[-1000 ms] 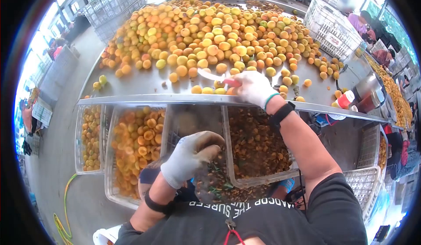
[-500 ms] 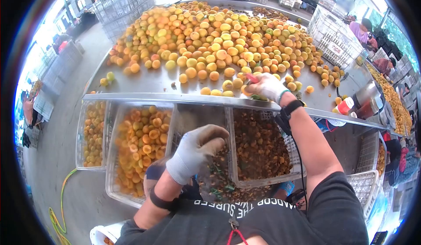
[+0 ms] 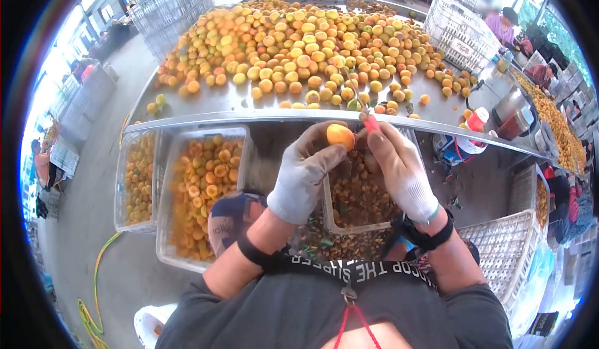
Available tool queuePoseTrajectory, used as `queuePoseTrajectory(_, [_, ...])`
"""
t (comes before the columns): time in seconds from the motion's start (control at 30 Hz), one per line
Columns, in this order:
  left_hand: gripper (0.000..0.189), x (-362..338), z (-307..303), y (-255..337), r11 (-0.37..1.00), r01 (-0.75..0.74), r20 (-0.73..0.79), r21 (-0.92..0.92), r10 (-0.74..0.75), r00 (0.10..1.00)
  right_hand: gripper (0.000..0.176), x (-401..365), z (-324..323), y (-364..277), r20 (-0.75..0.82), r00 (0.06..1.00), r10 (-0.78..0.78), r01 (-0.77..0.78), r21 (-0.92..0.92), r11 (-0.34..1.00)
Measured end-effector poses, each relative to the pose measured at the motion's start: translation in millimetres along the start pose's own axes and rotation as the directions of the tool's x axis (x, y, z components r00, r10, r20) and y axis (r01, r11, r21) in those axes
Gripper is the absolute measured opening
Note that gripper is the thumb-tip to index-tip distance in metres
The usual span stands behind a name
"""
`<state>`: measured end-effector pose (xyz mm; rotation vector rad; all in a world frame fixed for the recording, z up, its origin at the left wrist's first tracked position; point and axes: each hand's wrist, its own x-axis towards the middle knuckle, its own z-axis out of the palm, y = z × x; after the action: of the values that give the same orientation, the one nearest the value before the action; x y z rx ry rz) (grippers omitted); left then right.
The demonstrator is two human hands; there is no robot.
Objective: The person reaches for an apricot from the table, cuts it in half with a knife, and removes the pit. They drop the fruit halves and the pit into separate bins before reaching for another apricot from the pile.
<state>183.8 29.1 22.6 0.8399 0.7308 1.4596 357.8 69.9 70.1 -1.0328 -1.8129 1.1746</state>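
In my left hand (image 3: 301, 177), gloved in white with stained fingertips, a single orange apricot (image 3: 340, 136) is pinched between thumb and fingers. My right hand (image 3: 404, 173), also gloved, grips a red-handled tool (image 3: 372, 124) whose thin tip points up toward the table. Both hands are close together just in front of the metal table's edge (image 3: 268, 118), the apricot beside the tool. Beyond them a large heap of apricots (image 3: 281, 43) covers the tabletop. Under my hands stands a crate of brown pits and scraps (image 3: 359, 193), partly hidden by them.
A crate of apricot halves (image 3: 209, 190) and a narrower crate of apricots (image 3: 138, 177) stand below the table at left. White crates (image 3: 460, 34) sit on the table's right. Jars and a red-capped bottle (image 3: 478, 119) stand near the right edge. Another person sits across the table.
My right hand has come back from the tabletop fruit with the red-handled tool, toward my left. My left hand has risen to meet it and now holds an apricot.
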Motion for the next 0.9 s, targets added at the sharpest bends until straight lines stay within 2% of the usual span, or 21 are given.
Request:
queuePoseTrajectory(0.07, [0.039, -4.1, 4.8, 12.5, 0.991, 0.041, 0.08, -0.128, -0.031, 0.996, 0.02, -24.2, -4.8, 4.4, -0.037, 0.986, -0.162, 0.159, -0.083, 0.984])
queuePoseTrajectory(0.13, [0.04, -8.8, 13.8, 17.8, 0.997, 0.033, 0.062, -0.068, -0.029, 0.998, 0.014, -47.0, -10.0, -5.5, 0.01, 0.995, -0.1, 0.1, -0.102, 0.99])
queuePoseTrajectory(0.2, [0.039, -13.0, 19.3, 16.5, 0.992, 0.041, 0.103, -0.121, -0.029, 0.994, 0.014, -63.3, -8.9, -3.6, 0.026, 0.996, -0.082, 0.083, -0.048, 0.995])
queuePoseTrajectory(0.33, [0.037, -18.0, 31.2, 17.8, 0.999, 0.017, 0.14, -0.049, -0.01, 0.99, 0.021, -72.3, -5.4, 4.0, 0.044, 0.996, -0.075, 0.077, -0.068, 0.995])
queuePoseTrajectory(0.37, [0.036, -18.1, 33.3, 19.3, 1.0, -0.013, 0.133, -0.022, 0.016, 0.991, 0.028, -73.9, -4.2, 8.1, 0.06, 0.998, 0.002, -0.001, -0.005, 1.0])
queuePoseTrajectory(0.47, [0.034, -19.3, 33.5, 19.2, 0.998, -0.05, 0.127, 0.027, 0.046, 0.991, 0.037, -75.6, -5.2, 8.7, 0.087, 0.995, 0.043, -0.05, 0.084, 0.995])
queuePoseTrajectory(0.57, [0.032, -17.5, 32.0, 21.4, 0.999, -0.039, 0.134, 0.03, 0.035, 0.99, 0.039, -75.7, -8.1, 11.9, 0.149, 0.989, 0.024, -0.043, 0.126, 0.991])
queuePoseTrajectory(0.7, [0.033, -19.6, 34.1, 21.6, 0.999, 0.014, 0.115, 0.052, -0.02, 0.993, 0.039, -76.4, -6.4, 13.6, 0.15, 0.986, 0.078, -0.097, 0.126, 0.987])
queuePoseTrajectory(0.77, [0.033, -19.9, 32.4, 21.2, 0.997, 0.006, 0.129, 0.074, -0.015, 0.991, 0.038, -78.5, -0.6, 16.0, 0.147, 0.986, 0.075, -0.113, 0.272, 0.956])
queuePoseTrajectory(0.83, [0.033, -21.4, 33.9, 18.9, 0.996, -0.005, 0.143, 0.091, -0.008, 0.99, 0.037, -78.3, 4.1, 25.0, 0.128, 0.988, 0.086, -0.117, 0.253, 0.96])
queuePoseTrajectory(0.9, [0.034, -23.9, 39.7, 16.3, 0.975, -0.034, 0.133, 0.221, 0.004, 0.991, 0.036, -76.9, 6.8, 26.1, 0.106, 0.99, 0.092, -0.114, 0.233, 0.966])
